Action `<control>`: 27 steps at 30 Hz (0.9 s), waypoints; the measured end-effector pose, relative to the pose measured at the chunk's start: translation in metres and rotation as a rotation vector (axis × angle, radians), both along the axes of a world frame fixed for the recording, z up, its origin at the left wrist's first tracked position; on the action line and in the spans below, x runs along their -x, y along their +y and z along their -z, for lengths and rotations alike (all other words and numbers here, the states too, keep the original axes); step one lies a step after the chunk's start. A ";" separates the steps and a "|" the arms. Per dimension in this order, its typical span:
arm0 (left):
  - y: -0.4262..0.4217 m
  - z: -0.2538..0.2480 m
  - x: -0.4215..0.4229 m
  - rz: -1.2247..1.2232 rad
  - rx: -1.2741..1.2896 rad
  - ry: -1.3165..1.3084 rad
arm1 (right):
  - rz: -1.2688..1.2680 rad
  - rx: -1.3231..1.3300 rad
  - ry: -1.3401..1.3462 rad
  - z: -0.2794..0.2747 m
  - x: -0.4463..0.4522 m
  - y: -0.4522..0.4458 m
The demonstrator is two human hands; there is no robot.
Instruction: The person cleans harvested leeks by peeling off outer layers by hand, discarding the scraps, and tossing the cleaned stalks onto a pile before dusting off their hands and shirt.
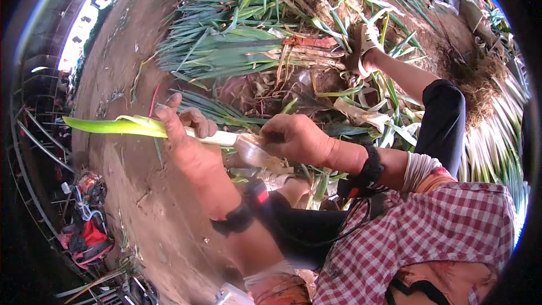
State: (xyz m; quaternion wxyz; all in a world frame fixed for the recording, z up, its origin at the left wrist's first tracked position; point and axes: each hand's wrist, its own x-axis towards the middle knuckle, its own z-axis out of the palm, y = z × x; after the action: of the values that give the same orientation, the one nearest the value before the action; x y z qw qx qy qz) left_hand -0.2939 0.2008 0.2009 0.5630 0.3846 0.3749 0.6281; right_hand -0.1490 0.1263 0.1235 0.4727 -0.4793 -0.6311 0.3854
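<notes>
The left hand point(195, 144) was clamped around a green onion point(141, 127), held above the dirt ground point(144, 203) with its leafy tip pointing left. The right hand point(299, 138) curled at the white end, beside loose pale skin point(251, 153); its grip could not be told. Bundled onions point(226, 51) lay beyond.

beyond the maroon-and-white checked cloth point(446, 223) are a black trouser leg point(444, 127), a bright green leek point(140, 128) paling to white, blue-green leaves point(212, 51) and brown soil point(149, 214).
</notes>
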 end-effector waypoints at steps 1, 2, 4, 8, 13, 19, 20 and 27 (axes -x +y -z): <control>0.000 0.001 0.001 0.001 0.002 0.001 | 0.001 0.002 0.001 0.000 0.000 0.000; 0.000 0.003 0.002 0.049 -0.007 -0.011 | -0.031 0.022 -0.026 0.000 0.001 0.000; 0.000 0.005 0.002 0.096 -0.017 -0.026 | -0.064 0.042 -0.057 0.001 0.001 0.000; -0.001 0.005 0.004 0.084 -0.041 -0.024 | -0.102 0.063 -0.015 0.002 0.001 -0.001; -0.003 0.003 0.001 0.032 -0.002 0.008 | -0.115 0.083 -0.047 -0.005 0.002 -0.002; 0.002 0.009 -0.003 -0.248 0.224 0.071 | -0.190 -0.259 -0.095 0.003 0.005 -0.005; 0.006 0.014 0.000 -0.284 0.311 0.088 | -0.207 -0.354 -0.208 0.003 0.006 -0.008; 0.021 0.045 0.020 -0.335 0.321 0.041 | -0.320 -0.476 -0.064 0.004 -0.012 -0.017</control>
State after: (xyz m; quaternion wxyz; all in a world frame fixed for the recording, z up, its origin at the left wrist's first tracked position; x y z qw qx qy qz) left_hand -0.3138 0.2220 0.1560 0.4970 0.2350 0.5400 0.6373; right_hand -0.1367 0.1088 0.1192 0.4849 -0.2611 -0.7861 0.2808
